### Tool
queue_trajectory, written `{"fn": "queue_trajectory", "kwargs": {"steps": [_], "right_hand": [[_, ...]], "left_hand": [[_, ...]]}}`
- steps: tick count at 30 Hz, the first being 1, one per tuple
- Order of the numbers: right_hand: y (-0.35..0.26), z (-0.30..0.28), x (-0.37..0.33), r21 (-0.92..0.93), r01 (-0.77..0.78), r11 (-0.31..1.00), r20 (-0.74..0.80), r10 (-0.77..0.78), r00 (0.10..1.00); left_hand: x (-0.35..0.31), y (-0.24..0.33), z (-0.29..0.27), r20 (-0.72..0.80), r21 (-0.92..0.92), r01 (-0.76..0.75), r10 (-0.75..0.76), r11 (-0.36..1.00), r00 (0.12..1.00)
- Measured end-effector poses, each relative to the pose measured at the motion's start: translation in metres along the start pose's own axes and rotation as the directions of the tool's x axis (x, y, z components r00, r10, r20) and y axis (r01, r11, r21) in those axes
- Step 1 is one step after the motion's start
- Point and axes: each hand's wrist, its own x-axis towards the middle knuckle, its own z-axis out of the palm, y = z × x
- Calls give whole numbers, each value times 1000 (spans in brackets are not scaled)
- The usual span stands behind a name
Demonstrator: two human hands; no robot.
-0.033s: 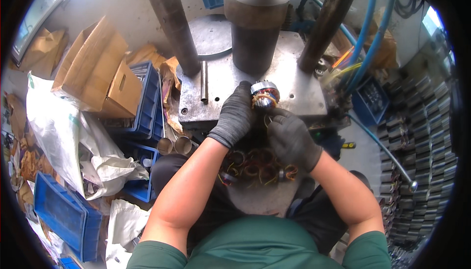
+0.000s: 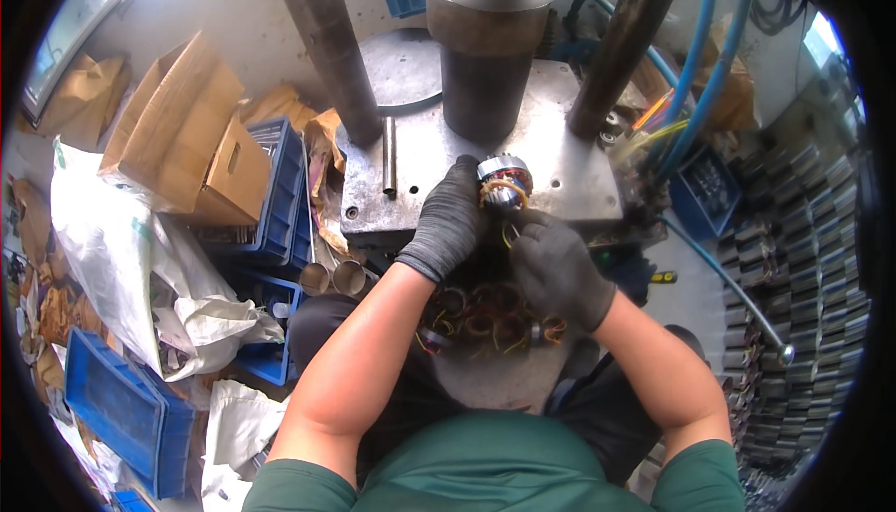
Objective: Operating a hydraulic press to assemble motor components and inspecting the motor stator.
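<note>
At the near edge of the press's metal plate, my left hand (image 2: pixel 450 218), in a dark grey glove, grips a motor stator (image 2: pixel 505 176) by its left side. The stator has a shiny metal ring, reddish windings and a pale cord or sleeve across its near face. Just below it, my right hand (image 2: pixel 558 265), gloved too, has its fingers curled and pinched around thin yellowish lead wires (image 2: pixel 508 234). The fingertips of both hands are partly hidden. Under my hands, several more wound stators (image 2: pixel 481 314) with coloured wires sit between my knees.
A thick press ram (image 2: pixel 481 83) stands behind the stator between two steel columns (image 2: pixel 327 41). A metal tube (image 2: pixel 389 155) lies on the plate (image 2: pixel 434 162). Blue crates (image 2: pixel 121 409), a cardboard box (image 2: pixel 177 125) and a white sack (image 2: pixel 121 241) crowd the left. Stacked metal parts (image 2: pixel 793 279) fill the right.
My right hand has shifted very slightly down and to the right at the wires. The stator and my left hand look almost unmoved.
</note>
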Motion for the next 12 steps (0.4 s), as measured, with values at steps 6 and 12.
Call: {"fn": "queue_trajectory", "kwargs": {"steps": [6,12], "right_hand": [[-2,-1,-4,1,2,1000,-29,-2,1000],[-2,1,-6,74,-11,997,-59,15,998]], "left_hand": [[0,-3,4,-8,-24,-11,11,1000,1000],[-2,0,-1,26,34,8,-9,999,1000]]}}
